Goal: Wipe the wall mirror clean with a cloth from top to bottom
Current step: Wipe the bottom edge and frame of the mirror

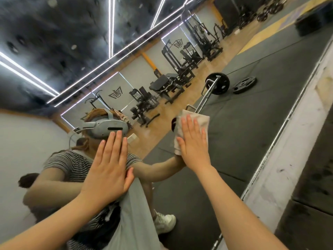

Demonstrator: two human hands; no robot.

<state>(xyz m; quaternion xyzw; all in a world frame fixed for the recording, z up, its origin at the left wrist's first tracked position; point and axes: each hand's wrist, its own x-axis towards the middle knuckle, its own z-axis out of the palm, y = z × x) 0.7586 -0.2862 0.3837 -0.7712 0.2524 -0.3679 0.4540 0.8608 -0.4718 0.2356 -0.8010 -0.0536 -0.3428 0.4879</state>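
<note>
Item one, at the left: your left hand, fingers straight and held together, palm laid flat on the wall mirror; it grips nothing and reads as a brace. Item two, filling most of the view: the mirror itself, a large fixed pane reflecting a gym room, with weight machines and a loaded barbell showing in it toward the far right. Treat the glass as rigid, slick and breakable; press evenly through a flat palm, not through fingertips, and expect the cloth to slide with little resistance. Item three, right of centre: the cloth, pale, soft and light, folded into a pad and lying flat against the glass. Item four, on top of it: your right hand, fingers straight and slightly spread, pinning the cloth to the mirror by palm pressure, not by a curled hold. The pad sticks out past your fingertips and along the thumb side, so it is limp enough to bunch or slip out; keep the palm centred on it. Item five, at the far right: the mirror's metal edge strip and a scuffed white wall base beside it. The cloth sits low on the pane, so the wipe seems well advanced.
</note>
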